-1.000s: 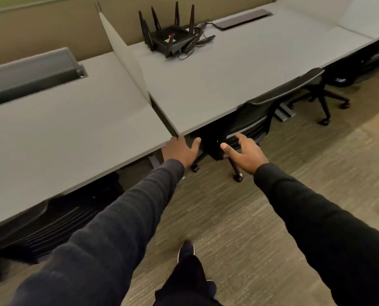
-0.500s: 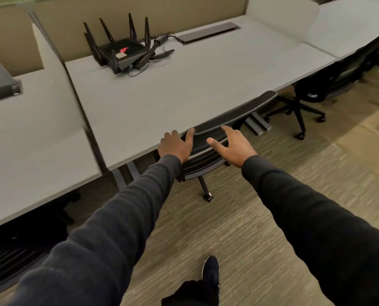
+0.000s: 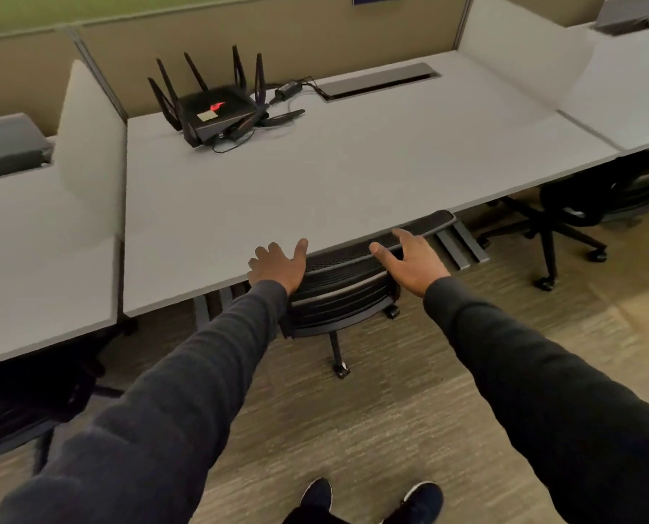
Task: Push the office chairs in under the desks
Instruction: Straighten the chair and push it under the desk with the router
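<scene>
A black mesh office chair [image 3: 347, 285] stands tucked under the front edge of the middle grey desk [image 3: 315, 183], only its backrest and one castor leg showing. My left hand [image 3: 277, 268] rests with spread fingers at the left end of the backrest top, by the desk edge. My right hand [image 3: 413, 259] lies with fingers apart on the right part of the backrest top. Neither hand is closed around anything.
A black router [image 3: 217, 111] with antennas and cables sits at the desk's back. Another black chair [image 3: 576, 209] stands under the right desk, and a third chair [image 3: 20, 410] under the left desk. White dividers separate the desks. My shoes [image 3: 372, 497] are on the carpet.
The view has swung right, centring the middle desk. The chair has gone further under the desk, and both hands have followed its backrest up to the desk edge.
</scene>
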Demonstrator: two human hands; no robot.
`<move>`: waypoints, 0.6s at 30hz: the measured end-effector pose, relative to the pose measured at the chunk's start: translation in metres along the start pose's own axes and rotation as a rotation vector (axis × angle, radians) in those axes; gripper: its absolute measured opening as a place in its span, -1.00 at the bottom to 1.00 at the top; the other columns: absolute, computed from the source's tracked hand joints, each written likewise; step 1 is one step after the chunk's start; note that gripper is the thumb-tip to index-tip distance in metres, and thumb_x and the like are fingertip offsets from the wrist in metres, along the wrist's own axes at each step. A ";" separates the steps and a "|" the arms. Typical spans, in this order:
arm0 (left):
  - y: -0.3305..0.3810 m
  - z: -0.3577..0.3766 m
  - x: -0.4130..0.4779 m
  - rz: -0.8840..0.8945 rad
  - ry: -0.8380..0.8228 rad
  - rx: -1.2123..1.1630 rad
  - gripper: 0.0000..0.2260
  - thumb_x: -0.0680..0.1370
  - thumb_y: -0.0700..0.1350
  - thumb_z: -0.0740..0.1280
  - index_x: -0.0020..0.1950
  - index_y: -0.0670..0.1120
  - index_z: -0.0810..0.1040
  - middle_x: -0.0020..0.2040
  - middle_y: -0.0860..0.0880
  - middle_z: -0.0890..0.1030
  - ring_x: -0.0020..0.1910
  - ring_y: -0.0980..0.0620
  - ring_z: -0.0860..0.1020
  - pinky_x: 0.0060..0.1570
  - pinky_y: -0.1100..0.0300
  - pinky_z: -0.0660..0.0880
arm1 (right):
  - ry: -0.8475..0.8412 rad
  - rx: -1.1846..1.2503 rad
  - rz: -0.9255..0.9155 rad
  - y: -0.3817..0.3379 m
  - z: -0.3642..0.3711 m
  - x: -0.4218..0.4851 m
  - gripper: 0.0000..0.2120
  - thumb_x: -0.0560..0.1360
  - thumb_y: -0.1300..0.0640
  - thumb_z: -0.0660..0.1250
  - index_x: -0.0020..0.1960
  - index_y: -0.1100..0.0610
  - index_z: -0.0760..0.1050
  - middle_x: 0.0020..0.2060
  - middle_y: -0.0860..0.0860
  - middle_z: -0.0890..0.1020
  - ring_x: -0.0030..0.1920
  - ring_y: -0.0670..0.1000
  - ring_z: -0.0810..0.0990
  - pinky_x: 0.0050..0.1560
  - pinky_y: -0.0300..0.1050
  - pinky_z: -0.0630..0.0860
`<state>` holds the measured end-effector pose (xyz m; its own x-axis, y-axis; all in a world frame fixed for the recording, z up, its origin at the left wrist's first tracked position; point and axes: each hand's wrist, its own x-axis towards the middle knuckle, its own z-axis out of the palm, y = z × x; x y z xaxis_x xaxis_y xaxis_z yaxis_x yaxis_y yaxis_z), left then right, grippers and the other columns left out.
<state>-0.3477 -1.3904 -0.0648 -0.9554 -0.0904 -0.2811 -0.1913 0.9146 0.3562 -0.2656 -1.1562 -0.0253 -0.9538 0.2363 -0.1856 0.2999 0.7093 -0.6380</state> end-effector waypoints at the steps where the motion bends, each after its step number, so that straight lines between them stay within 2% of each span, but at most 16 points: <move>1: 0.007 0.003 -0.001 -0.036 0.007 0.014 -0.20 0.58 0.43 -0.05 0.56 -0.16 0.26 0.48 -0.22 0.31 0.43 -0.27 0.31 0.37 -0.17 0.30 | -0.014 -0.014 -0.015 0.007 -0.009 0.008 -0.21 0.54 -0.36 0.22 0.58 0.11 0.20 0.52 0.22 0.29 0.49 0.22 0.32 0.43 0.13 0.31; 5: 0.028 0.014 -0.005 -0.148 0.035 0.020 -0.19 0.58 0.44 -0.03 0.57 -0.16 0.24 0.51 -0.24 0.26 0.44 -0.30 0.27 0.37 -0.17 0.28 | -0.056 -0.075 -0.072 0.035 -0.038 0.040 -0.23 0.55 -0.35 0.21 0.57 0.13 0.23 0.50 0.22 0.32 0.48 0.22 0.32 0.44 0.15 0.32; 8: 0.037 0.022 -0.003 -0.214 0.045 0.038 -0.17 0.56 0.46 -0.02 0.58 -0.15 0.23 0.52 -0.24 0.24 0.45 -0.31 0.26 0.37 -0.19 0.29 | -0.013 -0.123 -0.122 0.051 -0.054 0.062 -0.29 0.57 -0.32 0.21 0.52 0.14 0.32 0.44 0.20 0.40 0.44 0.20 0.37 0.42 0.12 0.34; 11: 0.042 0.024 0.005 -0.289 0.065 -0.015 -0.18 0.56 0.46 0.00 0.58 -0.15 0.23 0.51 -0.25 0.25 0.45 -0.31 0.26 0.37 -0.21 0.29 | 0.014 -0.224 -0.142 0.060 -0.064 0.088 -0.33 0.59 -0.29 0.20 0.50 0.15 0.33 0.40 0.21 0.40 0.40 0.23 0.37 0.39 0.14 0.36; 16: 0.033 0.033 0.031 -0.428 0.120 -0.056 -0.20 0.57 0.44 0.05 0.53 -0.18 0.32 0.42 -0.26 0.36 0.36 -0.31 0.41 0.31 -0.16 0.39 | -0.064 -0.425 -0.040 0.073 -0.066 0.145 -0.30 0.57 -0.33 0.18 0.45 0.19 0.35 0.33 0.23 0.43 0.31 0.24 0.44 0.27 0.12 0.42; 18: 0.031 0.033 0.043 -0.477 0.110 -0.045 -0.22 0.57 0.42 0.09 0.48 -0.19 0.38 0.38 -0.27 0.43 0.31 -0.29 0.47 0.25 -0.12 0.43 | -0.109 -0.409 0.038 0.078 -0.064 0.166 -0.31 0.55 -0.32 0.22 0.43 0.20 0.36 0.34 0.22 0.42 0.32 0.24 0.43 0.27 0.12 0.43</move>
<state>-0.3876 -1.3531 -0.0953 -0.7762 -0.5387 -0.3275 -0.6210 0.7431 0.2494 -0.3996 -1.0190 -0.0576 -0.9317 0.2119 -0.2950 0.2972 0.9116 -0.2840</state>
